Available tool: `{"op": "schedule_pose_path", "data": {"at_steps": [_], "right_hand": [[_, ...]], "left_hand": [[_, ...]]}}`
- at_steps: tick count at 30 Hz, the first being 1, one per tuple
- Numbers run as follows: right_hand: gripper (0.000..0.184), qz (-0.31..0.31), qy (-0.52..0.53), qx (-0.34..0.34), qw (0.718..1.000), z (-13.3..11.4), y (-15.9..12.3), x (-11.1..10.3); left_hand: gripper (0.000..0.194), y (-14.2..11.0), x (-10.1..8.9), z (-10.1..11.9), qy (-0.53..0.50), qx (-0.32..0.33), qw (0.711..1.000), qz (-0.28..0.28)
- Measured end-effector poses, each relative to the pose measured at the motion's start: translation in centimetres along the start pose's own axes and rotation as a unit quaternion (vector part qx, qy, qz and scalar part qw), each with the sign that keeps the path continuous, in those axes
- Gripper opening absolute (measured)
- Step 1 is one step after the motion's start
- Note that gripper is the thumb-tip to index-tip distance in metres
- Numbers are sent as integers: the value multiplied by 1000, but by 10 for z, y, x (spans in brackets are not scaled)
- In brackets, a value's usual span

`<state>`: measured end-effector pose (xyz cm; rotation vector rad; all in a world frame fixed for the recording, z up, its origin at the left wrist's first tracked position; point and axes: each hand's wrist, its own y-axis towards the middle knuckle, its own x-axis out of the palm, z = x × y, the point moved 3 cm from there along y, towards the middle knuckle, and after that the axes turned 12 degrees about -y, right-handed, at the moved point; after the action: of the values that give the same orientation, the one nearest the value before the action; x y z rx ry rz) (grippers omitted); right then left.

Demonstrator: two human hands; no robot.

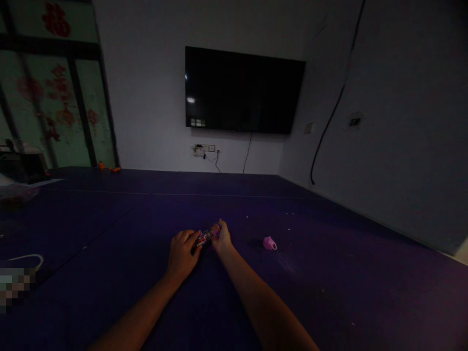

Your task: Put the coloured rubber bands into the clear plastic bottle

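On the dark purple floor in front of me, my left hand [183,248] is closed around a small clear bottle [202,238] with many coloured bits inside. The bottle lies tilted sideways, its clear end pointing toward my right hand [222,238]. That hand is curled up against this end, with small coloured pieces [216,231] showing between the fingers. What exactly they are is too small and dark to make out. Apart from both hands, to the right, a pink cap [269,243] with a ring-shaped loop rests on the floor.
Small pale specks [288,229] are scattered on the floor to the right. A pale cable [31,256] lies at the left edge, near a crumpled clear plastic bag [16,194]. Ahead, a television [243,90] hangs on the wall above sockets [204,148]. Orange objects [109,168] sit by the glass door.
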<state>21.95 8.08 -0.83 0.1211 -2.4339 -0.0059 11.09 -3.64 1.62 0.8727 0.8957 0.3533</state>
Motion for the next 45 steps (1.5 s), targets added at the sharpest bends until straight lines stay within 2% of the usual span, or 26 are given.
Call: {"op": "schedule_pose_path", "data": {"at_steps": [6,16,27,35,40,45], "right_hand": [[24,29,59,63,996,1,-4,0],[9,12,87,98,991,-6,-15,7],[19,6,0,35,999,-7,-8,4],[24,15,49,58,997,-9,-17,15],[39,-2,-32,20,999,-13,-29,30],[53,-11,-104,-32,994,-16,-37,42]], "left_hand": [[35,0,1,2,-12,6,1000,-13],[35,0,1,2,-21,-3,999,-28],[33,0,1,4,-31,7,999,-28],[33,1,1,6,-26,7,999,-24],[36,0,0,4,-26,6,1000,-16],[28,1,0,0,-32,1,999,22]]}}
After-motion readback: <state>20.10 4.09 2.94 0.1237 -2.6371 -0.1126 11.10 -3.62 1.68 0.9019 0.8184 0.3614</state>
